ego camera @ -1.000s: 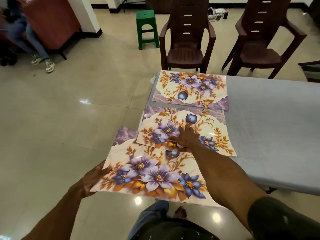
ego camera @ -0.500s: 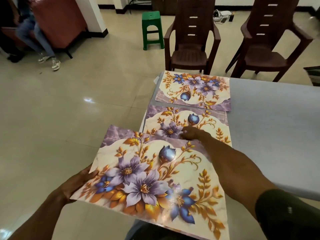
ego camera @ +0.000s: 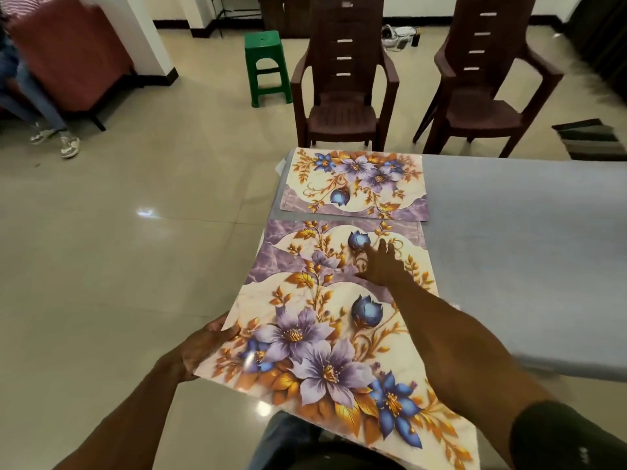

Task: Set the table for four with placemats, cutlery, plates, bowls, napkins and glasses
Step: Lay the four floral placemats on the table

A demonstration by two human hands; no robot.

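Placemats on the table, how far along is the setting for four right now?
Early stage. Done: the far placemat lies flat on the grey table, before a brown chair. In hand: the right hand presses flat on the second placemat, while the left hand holds the edge of a third placemat, partly overlapping the second. Left: a fourth placemat, cutlery, plates, bowls, napkins and glasses; none are in view.

Bare table (ego camera: 529, 259) lies right of the placemats (ego camera: 353, 184); chairs (ego camera: 342, 96) crowd its far edge.

Likely home dining room — tiled floor (ego camera: 135, 266), 2 plastic chairs (ego camera: 342, 93), table (ego camera: 526, 232), green stool (ego camera: 266, 67).
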